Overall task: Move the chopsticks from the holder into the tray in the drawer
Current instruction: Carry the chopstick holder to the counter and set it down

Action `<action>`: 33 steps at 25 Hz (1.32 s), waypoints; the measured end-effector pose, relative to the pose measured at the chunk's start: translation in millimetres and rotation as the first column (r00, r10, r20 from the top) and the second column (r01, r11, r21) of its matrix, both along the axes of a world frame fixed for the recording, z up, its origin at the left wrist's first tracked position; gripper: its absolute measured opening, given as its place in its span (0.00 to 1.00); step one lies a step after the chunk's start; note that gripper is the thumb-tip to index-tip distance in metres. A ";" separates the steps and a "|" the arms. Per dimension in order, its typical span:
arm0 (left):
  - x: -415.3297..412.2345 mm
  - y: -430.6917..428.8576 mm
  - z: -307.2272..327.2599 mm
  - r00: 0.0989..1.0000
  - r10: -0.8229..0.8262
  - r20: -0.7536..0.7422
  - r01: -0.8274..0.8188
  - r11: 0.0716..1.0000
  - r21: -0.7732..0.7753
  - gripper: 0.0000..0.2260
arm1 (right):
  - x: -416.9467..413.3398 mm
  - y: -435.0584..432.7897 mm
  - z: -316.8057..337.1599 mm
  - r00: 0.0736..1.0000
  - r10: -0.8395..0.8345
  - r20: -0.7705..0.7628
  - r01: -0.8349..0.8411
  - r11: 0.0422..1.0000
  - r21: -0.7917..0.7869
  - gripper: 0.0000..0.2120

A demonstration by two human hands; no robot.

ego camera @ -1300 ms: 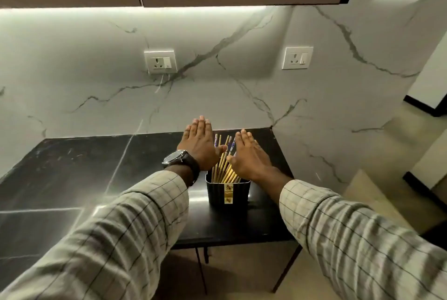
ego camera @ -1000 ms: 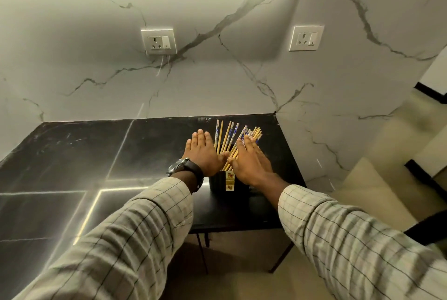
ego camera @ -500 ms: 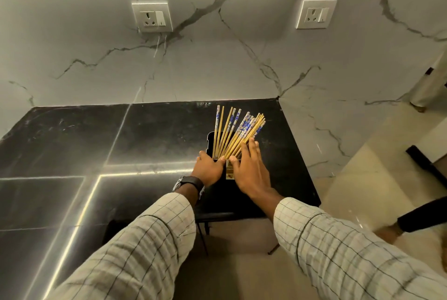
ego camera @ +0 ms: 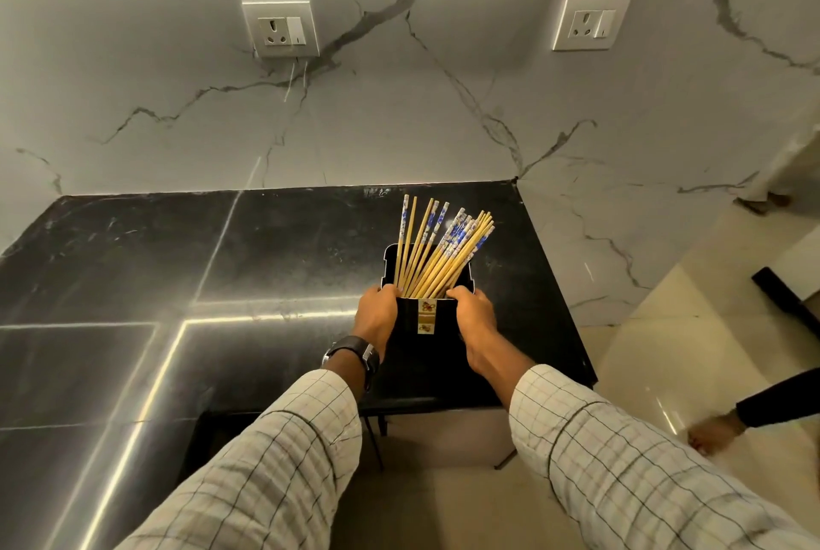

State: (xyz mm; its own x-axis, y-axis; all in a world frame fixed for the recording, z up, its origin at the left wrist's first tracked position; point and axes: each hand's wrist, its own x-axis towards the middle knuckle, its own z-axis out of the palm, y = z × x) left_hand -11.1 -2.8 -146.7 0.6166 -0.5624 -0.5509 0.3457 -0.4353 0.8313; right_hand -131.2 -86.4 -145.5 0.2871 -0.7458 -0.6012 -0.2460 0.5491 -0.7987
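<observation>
Black marble countertop [ego camera: 266,261] below a veined white wall carried the holder [ego camera: 446,323]. The left hand [ego camera: 377,314] gripped the holder's left side and the right hand [ego camera: 475,319] its right side, fingers curled round the walls. Chopsticks [ego camera: 439,248] stood inside the holder, fanned toward its far right corner. Lifting it level and slowly would likely keep them from spilling. Neither drawer nor tray showed.
</observation>
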 end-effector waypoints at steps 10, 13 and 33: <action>3.5 6.4 -24.0 0.984 0.105 -0.141 -0.115 0.991 -0.062 0.23 | -7.1 6.4 0.6 0.987 -0.060 0.151 0.037 0.989 0.145 0.17; 5.9 11.3 -28.9 0.981 0.118 -0.157 -0.133 0.987 -0.090 0.24 | -8.1 14.9 -1.4 0.979 -0.085 0.187 0.056 0.986 0.157 0.19; -14.3 126.6 39.1 0.976 0.180 -0.121 -0.207 0.943 -0.262 0.18 | 4.1 107.5 15.0 0.954 0.042 0.298 -0.039 0.999 -0.017 0.17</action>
